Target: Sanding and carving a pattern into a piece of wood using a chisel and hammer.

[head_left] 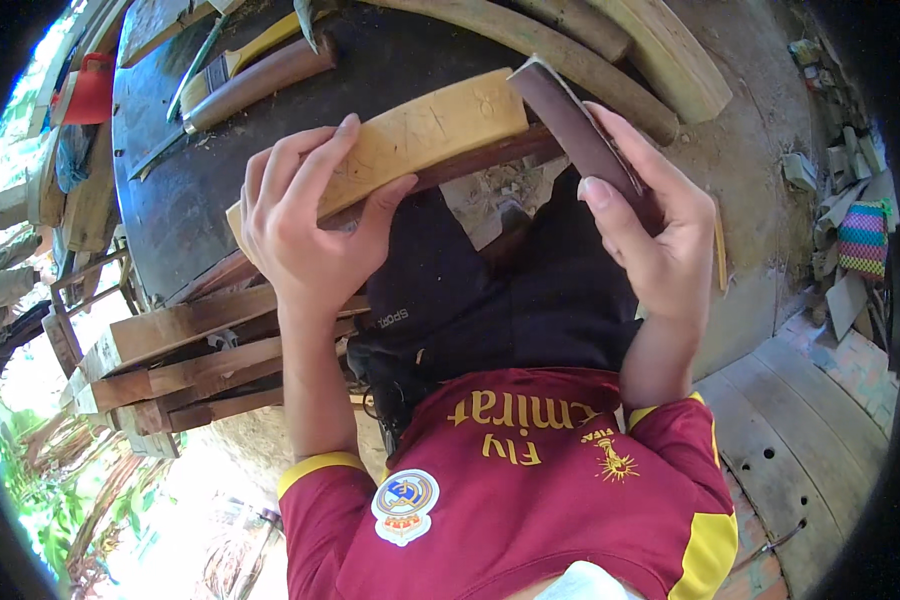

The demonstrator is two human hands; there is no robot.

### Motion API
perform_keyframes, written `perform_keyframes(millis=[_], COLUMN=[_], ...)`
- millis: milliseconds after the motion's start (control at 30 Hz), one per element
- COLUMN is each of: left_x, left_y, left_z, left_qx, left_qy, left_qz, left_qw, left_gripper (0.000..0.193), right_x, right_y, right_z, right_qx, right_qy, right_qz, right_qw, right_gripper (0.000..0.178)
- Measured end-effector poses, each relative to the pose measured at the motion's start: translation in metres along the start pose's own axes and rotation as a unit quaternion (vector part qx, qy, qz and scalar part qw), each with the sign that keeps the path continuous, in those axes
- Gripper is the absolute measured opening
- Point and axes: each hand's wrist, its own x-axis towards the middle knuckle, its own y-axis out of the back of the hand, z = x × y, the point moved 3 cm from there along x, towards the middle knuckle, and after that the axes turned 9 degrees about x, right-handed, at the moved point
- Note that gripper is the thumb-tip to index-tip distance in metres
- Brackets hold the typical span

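Note:
My left hand (305, 205) grips a curved, pale yellow wooden piece (435, 125) near its left end, thumb on the near edge and fingers over the top. Pencil-like marks show on its face. My right hand (660, 205) is closed round a dark brown strip of what looks like folded sandpaper (580, 125), thumb on one side and fingers on the other. The strip stands tilted, its upper end at the right end of the wooden piece; whether they touch I cannot tell. Below both, the dark table edge crosses above my lap.
On the black tabletop (160, 225) lie a paintbrush (215, 80) and a tool with a brown wooden handle (265, 88). Curved timbers (570, 65) lie at the back right. Stacked wooden pieces (195, 375) stand at left, below a red container (85, 95). A colourful woven bag (863, 240) sits far right.

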Motion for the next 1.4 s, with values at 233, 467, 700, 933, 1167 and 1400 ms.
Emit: perform_keyframes(millis=[233,467,700,933,1167,1400], left_x=[0.0,-0.002,-0.004,-0.002,-0.004,-0.007], left_y=[-0.002,-0.002,-0.002,-0.002,-0.001,0.001], left_z=[0.0,-0.001,-0.001,0.0,0.001,0.0], left_qx=[0.016,0.02,0.012,0.016,0.01,0.038], left_qy=[0.009,0.009,0.006,0.016,0.013,0.004], left_qz=[0.031,0.033,0.041,0.038,0.045,0.039], left_qw=[0.999,0.999,0.999,0.999,0.999,0.999], left_gripper=[0.051,0.052,0.051,0.05,0.047,0.053], right_x=[0.003,0.018,0.024,0.021,0.025,0.009], right_y=[-0.035,-0.044,-0.044,-0.051,-0.05,-0.069], right_z=[0.007,-0.001,-0.005,-0.002,-0.002,-0.003], right_qx=[-0.138,-0.182,-0.188,-0.158,-0.194,-0.063], right_qy=[0.139,0.076,0.052,0.059,0.063,0.056], right_qz=[0.091,0.043,0.003,-0.041,0.009,-0.11], right_qw=[0.976,0.979,0.981,0.985,0.979,0.99], right_gripper=[0.035,0.039,0.039,0.039,0.033,0.036])
